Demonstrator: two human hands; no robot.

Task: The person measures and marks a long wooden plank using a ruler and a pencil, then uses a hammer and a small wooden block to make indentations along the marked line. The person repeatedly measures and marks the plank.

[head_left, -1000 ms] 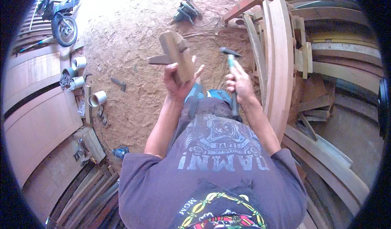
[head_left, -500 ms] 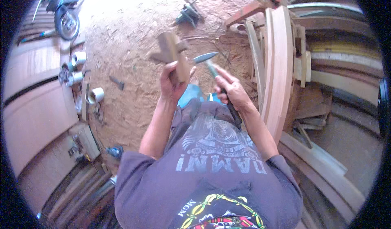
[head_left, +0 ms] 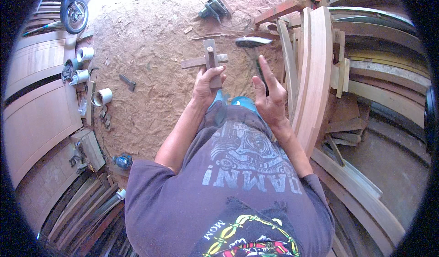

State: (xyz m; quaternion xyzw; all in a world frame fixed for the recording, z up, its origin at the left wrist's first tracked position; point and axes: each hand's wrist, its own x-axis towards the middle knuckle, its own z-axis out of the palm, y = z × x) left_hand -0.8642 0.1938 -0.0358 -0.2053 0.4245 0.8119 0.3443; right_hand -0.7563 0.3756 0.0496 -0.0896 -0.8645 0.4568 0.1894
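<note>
My left hand [head_left: 208,85] grips a cross-shaped wooden tool [head_left: 211,74], an upright brown block with a flat bar across it. A small pale round spot shows near the block's upper end; whether it is a peg or a hole I cannot tell. To its right, my right hand [head_left: 273,99] holds a hammer [head_left: 254,42] by its dark handle, head up and away from me. The index finger and thumb stretch out along the handle while the other fingers curl. Hammer and wooden tool are apart.
Long planed timbers [head_left: 315,74] lie on a stand at right, beside stacked boards [head_left: 384,65]. A power tool [head_left: 214,8] rests on the shaving-strewn ground ahead. Leftward are white cups [head_left: 101,97], a dark metal piece [head_left: 127,82], wooden panels [head_left: 41,115] and a motorbike wheel [head_left: 74,14].
The wooden tool has turned so its crossbar shows broadside. The hammer head has moved right and farther from me, away from the tool, and my right index finger has straightened.
</note>
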